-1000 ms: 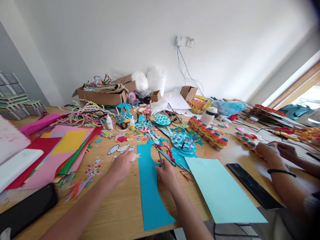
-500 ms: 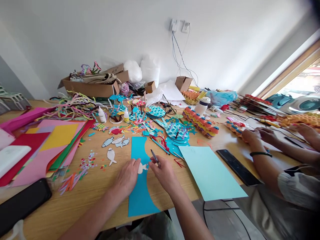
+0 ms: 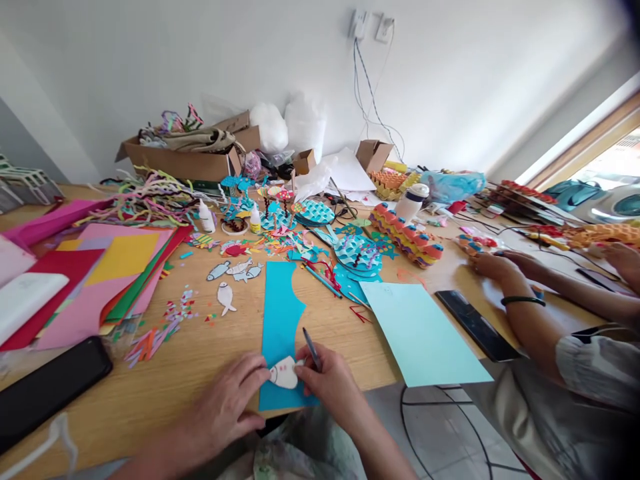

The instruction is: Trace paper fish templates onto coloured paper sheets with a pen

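A white paper fish cutout with pink marks lies over the near part of a blue paper strip. My right hand holds a dark pen upright, and its thumb and finger are at the fish's tail end. Fingers stretched out, my left hand has its fingertips at the fish's head end and on the strip's left edge. The strip's right side is cut in curves. Further left lie a white fish cutout and several grey-blue fish cutouts.
Pale green paper overhangs the table's front edge, beside a black phone. Coloured sheets and a black device lie left. Glue bottles and paper scraps fill the middle. A co-worker's hands work at right.
Both hands have moved toward the table's near edge. The fish there now shows pink marks and lies lower on the strip. More of the strip's curved edge is visible.
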`<state>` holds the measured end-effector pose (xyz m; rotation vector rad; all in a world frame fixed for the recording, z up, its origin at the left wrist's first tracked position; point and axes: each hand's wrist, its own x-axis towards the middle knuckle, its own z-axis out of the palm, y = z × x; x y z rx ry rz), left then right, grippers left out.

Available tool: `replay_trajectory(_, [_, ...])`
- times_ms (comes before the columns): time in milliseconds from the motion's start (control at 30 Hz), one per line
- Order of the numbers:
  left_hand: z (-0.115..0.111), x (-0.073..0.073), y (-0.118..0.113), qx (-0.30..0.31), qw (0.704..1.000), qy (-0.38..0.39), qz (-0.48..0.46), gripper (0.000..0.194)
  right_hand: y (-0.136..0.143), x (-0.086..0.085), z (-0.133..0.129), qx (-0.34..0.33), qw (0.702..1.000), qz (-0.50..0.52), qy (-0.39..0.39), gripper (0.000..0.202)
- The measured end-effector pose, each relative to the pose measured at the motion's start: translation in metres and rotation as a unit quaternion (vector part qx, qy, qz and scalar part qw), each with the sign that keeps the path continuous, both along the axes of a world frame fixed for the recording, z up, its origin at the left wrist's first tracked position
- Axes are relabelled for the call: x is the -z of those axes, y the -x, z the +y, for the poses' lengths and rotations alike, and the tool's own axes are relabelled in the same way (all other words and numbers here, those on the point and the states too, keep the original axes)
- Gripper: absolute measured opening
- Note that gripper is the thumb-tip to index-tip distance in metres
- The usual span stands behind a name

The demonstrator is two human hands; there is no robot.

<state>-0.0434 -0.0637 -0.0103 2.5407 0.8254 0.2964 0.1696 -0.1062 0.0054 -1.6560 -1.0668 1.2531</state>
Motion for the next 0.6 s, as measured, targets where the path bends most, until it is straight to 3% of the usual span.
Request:
replay_trajectory(133, [-0.016,0.006,0.0,-0.017,1.0,-0.011,-0.001,0.049,0.012,0.005,-0.01,-0.032,0.991,-0.128,0.002,0.009])
replay_trajectory(267, [-0.015,0.003,-0.007,-0.027,0.999,-0.019,0.006,0.042,0.014,0.002,-0.014,-0.083,0.967,-0.238,-0.035,0.007])
replay_trajectory(500, [-0.008,-0.001,-0.014,0.006,0.997,-0.072,0.004,0.043,0.011,-0.006,-0.015,-0.138,0.935,-0.325,-0.024,0.008])
replay_trajectory(600, [-0.005,-0.004,-0.016,0.028,0.995,-0.098,0.001,0.034,0.01,-0.008,-0.013,-0.15,0.926,-0.345,-0.016,0.008])
